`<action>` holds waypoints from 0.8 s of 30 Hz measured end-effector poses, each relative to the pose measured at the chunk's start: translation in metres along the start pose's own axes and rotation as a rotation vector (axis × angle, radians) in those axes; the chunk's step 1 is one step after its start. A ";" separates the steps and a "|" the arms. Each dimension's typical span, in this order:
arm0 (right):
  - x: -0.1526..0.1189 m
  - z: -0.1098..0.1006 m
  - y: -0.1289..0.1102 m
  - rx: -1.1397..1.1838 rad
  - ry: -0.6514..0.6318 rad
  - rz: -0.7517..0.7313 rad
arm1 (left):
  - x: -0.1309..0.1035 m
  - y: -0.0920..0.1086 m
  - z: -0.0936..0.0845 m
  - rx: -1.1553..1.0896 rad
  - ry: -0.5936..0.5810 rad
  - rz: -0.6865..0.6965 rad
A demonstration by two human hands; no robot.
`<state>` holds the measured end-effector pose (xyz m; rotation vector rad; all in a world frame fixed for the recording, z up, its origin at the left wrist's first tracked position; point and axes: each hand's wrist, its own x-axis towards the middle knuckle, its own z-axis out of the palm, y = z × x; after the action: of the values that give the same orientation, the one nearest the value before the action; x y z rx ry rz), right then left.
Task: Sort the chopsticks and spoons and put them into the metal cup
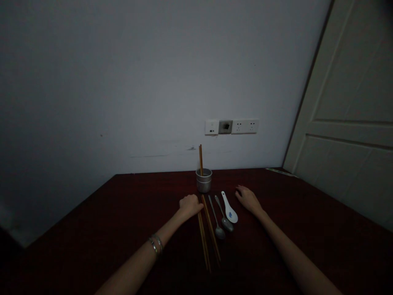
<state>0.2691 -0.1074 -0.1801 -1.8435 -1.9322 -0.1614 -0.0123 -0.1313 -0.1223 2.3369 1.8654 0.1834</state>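
My left hand (190, 205) is closed at the upper end of a pair of wooden chopsticks (203, 241), its thumb across them; the fingertips are hidden. Just to the right lies a second pair of chopsticks (211, 229). Beside them are a thin metal spoon (219, 232), a larger metal spoon (227, 224) and a white soup spoon (230, 213) with a blue mark. Behind these stands a metal cup (204, 182), with upright chopsticks (201, 159) in it. My right hand (248, 198) rests on the table right of the soup spoon, fingers stretched out, holding nothing.
The dark red table (147, 192) meets a pale wall (153, 82) at its back edge. Sockets and a switch (231, 127) sit low on the wall. At the right is a panelled door (346, 155). A thin strip (281, 172) lies near the back right corner.
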 end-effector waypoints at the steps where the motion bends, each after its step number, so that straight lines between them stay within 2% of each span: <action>1: 0.000 0.000 0.000 0.008 -0.001 0.003 | 0.000 0.000 0.001 -0.010 0.009 -0.006; 9: 0.000 0.001 0.001 0.059 0.002 0.019 | 0.000 0.001 0.002 -0.085 0.038 -0.032; 13: 0.000 0.001 0.000 0.067 0.004 0.014 | 0.001 0.003 -0.008 -0.131 0.068 -0.032; 18: 0.000 0.000 0.000 0.027 0.008 0.007 | 0.008 0.006 -0.040 -0.213 0.188 0.007; 24: 0.001 0.007 0.005 0.051 0.014 0.018 | 0.010 0.010 -0.088 -0.339 0.461 0.127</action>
<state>0.2720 -0.1031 -0.1865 -1.8214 -1.8923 -0.1174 -0.0168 -0.1204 -0.0344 2.3003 1.6763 1.0428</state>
